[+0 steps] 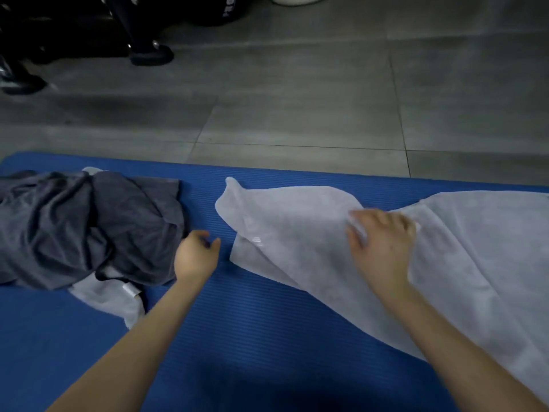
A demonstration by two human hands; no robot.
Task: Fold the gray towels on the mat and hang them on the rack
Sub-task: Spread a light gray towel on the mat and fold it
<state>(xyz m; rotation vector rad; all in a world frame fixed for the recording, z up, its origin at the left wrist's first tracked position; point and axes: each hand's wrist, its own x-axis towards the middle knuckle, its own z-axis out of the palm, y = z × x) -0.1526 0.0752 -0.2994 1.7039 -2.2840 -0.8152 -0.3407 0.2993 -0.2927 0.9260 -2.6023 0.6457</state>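
Nearest you, both bare forearms reach out over the blue mat [267, 337], which runs the full width of the view under everything. Your left hand [194, 257] sits low over bare mat, fingers loosely curled with the thumb held apart from them, and it grips nothing. Whether the fingertips touch the mat, you cannot tell. Just left of those fingers lies the dark towel [89, 221], a crumpled heap on the mat's left end, its nearest edge close by your knuckles. A third towel [110, 295], pale gray, pokes out from beneath that heap on the near side, left of your left wrist, with a small white tag [130, 291] on it. Now the right hand [381, 245]: palm down on the light towel [297, 221], fingers spread wide and fairly straight, resting on the cloth. The fingertips are blurred where they meet a raised ridge in the fabric, so any pinch there cannot be made out. That light towel lies unfolded on the mat's right half, one rumpled flap stretching left of your fingers toward the gap between the hands, the rest running right and nearer, past the frame's edge. Beyond all your fingertips the mat ends at gray floor [297, 99] tiles. Far off to the left stands dark equipment [148, 40] on black feet.
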